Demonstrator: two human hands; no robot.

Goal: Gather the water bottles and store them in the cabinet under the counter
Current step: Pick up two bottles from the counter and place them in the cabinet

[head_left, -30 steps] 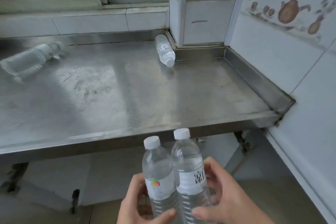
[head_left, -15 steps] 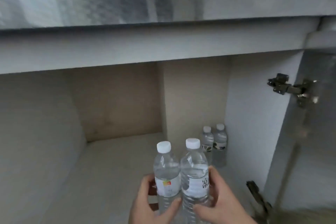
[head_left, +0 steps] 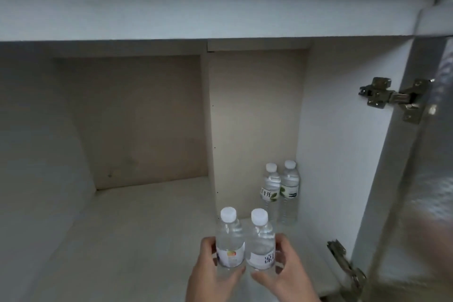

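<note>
Left hand (head_left: 210,274) and right hand (head_left: 286,272) each wrap one upright water bottle (head_left: 230,243) (head_left: 261,245), pressed side by side, probably for one-trip carrying, inside the open cabinet (head_left: 331,154). Two stored bottles (head_left: 270,193) (head_left: 290,191) stand in its right rear corner.

clear bottles (head_left: 245,240), white caps (head_left: 228,214); white cabinet (head_left: 331,130), beige back panel (head_left: 137,117)

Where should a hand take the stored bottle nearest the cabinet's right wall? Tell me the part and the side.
Grip that right stored bottle by its cap and neck, from above and in front. It stands upright in the back corner, close against the cabinet wall on its right and the left stored bottle, so its sides are probably boxed in.
</note>
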